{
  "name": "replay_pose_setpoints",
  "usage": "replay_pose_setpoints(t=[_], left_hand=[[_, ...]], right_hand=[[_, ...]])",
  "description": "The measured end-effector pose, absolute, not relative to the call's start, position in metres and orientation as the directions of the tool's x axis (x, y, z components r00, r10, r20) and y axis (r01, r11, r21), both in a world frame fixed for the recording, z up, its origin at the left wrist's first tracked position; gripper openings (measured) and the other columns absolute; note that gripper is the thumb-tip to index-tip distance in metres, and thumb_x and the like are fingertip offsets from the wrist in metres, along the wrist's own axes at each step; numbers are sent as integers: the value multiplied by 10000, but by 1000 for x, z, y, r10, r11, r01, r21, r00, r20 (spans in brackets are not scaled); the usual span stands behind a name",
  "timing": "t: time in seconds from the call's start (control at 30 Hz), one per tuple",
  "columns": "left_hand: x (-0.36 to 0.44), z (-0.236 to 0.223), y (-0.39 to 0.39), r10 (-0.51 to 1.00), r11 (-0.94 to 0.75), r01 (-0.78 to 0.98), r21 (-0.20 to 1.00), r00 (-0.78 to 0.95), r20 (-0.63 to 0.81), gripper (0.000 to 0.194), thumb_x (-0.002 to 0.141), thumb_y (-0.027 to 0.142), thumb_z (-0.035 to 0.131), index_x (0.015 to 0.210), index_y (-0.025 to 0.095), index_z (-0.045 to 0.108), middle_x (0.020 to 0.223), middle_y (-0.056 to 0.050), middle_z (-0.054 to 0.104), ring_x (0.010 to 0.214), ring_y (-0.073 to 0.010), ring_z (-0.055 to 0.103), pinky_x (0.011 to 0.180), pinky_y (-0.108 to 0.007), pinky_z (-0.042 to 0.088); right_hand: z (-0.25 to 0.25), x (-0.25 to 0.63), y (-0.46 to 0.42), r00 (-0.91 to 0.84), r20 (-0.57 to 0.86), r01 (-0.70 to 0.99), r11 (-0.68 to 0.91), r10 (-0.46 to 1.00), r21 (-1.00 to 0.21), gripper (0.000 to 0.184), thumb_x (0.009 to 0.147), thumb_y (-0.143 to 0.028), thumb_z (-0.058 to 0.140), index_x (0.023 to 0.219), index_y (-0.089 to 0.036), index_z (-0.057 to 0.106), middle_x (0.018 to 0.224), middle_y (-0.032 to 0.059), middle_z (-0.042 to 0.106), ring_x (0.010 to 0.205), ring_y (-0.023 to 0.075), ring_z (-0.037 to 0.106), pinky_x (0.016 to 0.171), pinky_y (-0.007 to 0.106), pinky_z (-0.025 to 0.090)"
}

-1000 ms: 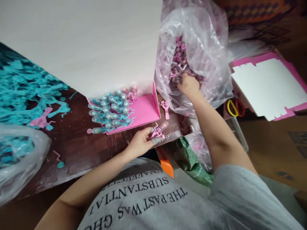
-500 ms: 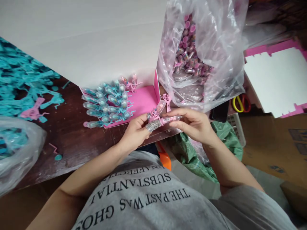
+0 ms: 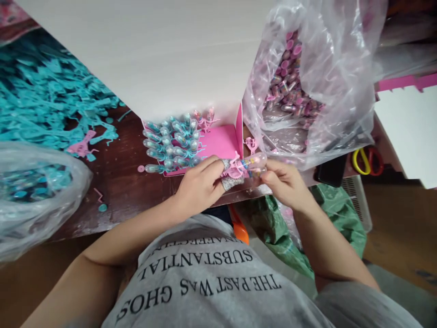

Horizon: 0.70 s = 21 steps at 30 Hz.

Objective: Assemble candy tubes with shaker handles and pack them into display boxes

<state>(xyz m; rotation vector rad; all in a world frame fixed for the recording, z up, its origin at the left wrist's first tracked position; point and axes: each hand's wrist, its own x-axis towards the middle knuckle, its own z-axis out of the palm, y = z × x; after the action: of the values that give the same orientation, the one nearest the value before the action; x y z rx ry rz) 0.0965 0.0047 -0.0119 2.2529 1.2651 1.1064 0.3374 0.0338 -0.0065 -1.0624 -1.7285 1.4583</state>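
Note:
My left hand (image 3: 201, 184), with grey speckled wraps on its fingertips, pinches a pink plastic clip (image 3: 235, 169) just in front of the box. Two clear capsules (image 3: 254, 164) with small coloured bits inside point rightward from the clip. At their rounded ends my right hand (image 3: 282, 180) closes its thumb and fingers on them. Behind my hands, the pink-floored box (image 3: 221, 140) holds rows of blue clips with capsules (image 3: 174, 141) on its left side. A pink piece with capsules (image 3: 205, 120) stands at its back. A loose pink clip (image 3: 251, 144) lies right of the box.
A clear plastic bag (image 3: 341, 68) of pink-capped capsules stands at the right. Beside it are a black phone (image 3: 331, 169) and scissors (image 3: 362, 161). Blue plastic pieces (image 3: 44, 100) heap up at the left, above another plastic bag (image 3: 77, 182). The white lid (image 3: 153, 54) rises behind the box.
The two capsules, spread apart before, now lie side by side pointing right. My right hand has moved onto their ends, and my left fingers have turned over the clip. The view has shifted left.

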Motion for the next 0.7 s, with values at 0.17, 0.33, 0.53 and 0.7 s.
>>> replay_pose_setpoints(t=[0.17, 0.33, 0.53, 0.7], left_hand=[[81, 10, 20, 834, -546, 662, 513, 374, 405, 271, 1046, 395, 671, 862, 205, 609, 834, -23, 690, 763, -164, 647, 691, -282, 519], [49, 25, 74, 849, -507, 798, 325, 396, 351, 444, 1055, 520, 620, 1271, 138, 683, 1421, -174, 699, 1334, -293, 639, 1167, -451, 489], [29, 12, 114, 899, -438, 866, 240, 418, 132, 323, 1034, 202, 460, 1153, 143, 755, 1354, -138, 750, 1267, -294, 686, 1158, -469, 509], [26, 3, 104, 886, -461, 848, 262, 427, 179, 352, 996, 176, 462, 1193, 176, 754, 1383, -102, 745, 1286, -290, 682, 1172, -454, 506]], right_hand=[[19, 324, 57, -527, 170, 212, 322, 833, -923, 694, 830, -620, 870, 1414, -313, 655, 1333, 67, 733, 990, 224, 737, 797, 355, 631], [40, 321, 113, -513, 271, 473, 532, 814, -702, 322, 937, -525, 788, 1182, -317, 779, 1063, 13, 792, 928, 240, 738, 843, 396, 592], [30, 299, 170, -670, -3, 712, 640, 743, -289, 275, 1015, -431, 635, 1229, -356, 789, 1193, 10, 811, 1141, 327, 718, 859, 423, 529], [16, 292, 192, -721, -78, 687, 696, 688, -211, 307, 980, -526, 669, 1226, -386, 790, 1066, 9, 823, 1037, 320, 725, 799, 409, 495]])
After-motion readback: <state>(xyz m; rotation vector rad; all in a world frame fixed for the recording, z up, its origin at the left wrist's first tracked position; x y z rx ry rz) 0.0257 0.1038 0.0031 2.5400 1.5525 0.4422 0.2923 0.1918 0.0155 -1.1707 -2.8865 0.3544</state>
